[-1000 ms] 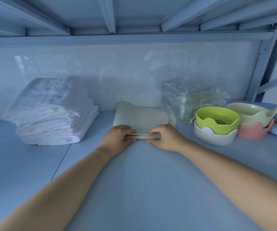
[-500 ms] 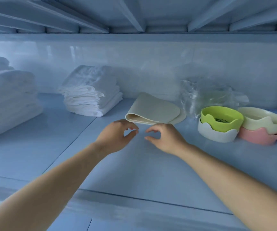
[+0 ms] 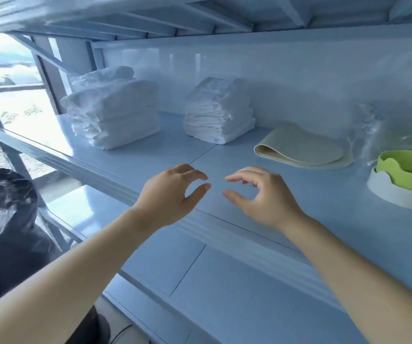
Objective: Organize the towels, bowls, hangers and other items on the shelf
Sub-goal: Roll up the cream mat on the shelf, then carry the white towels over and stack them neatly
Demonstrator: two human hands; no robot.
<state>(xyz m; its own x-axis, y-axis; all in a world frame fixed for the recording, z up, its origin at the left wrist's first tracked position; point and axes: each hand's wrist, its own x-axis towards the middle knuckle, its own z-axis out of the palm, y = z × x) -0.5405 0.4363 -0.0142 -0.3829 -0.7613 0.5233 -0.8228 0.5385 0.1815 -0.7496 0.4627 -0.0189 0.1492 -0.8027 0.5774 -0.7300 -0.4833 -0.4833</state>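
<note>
A folded beige mat [image 3: 299, 148] lies flat on the blue shelf [image 3: 150, 160], right of centre. Two stacks of folded white towels stand at the back: a large stack [image 3: 111, 112] on the left and a smaller stack [image 3: 221, 112] in the middle. A green bowl [image 3: 408, 170] is nested in a white bowl [image 3: 398, 194] at the right edge. My left hand [image 3: 172, 194] and my right hand [image 3: 259, 194] hover over the shelf's front edge, fingers curled and apart, holding nothing, well short of the mat.
Crumpled clear plastic wrap [image 3: 393, 127] sits behind the bowls against the white back wall. A lower shelf [image 3: 224, 281] runs below my forearms. A black plastic bag [image 3: 4, 194] stands at the lower left beside the frame's upright.
Both hands let go of the beige mat and pulled back toward the shelf's front edge. The view has swung left and back, bringing the large towel stack and lower shelf into sight.
</note>
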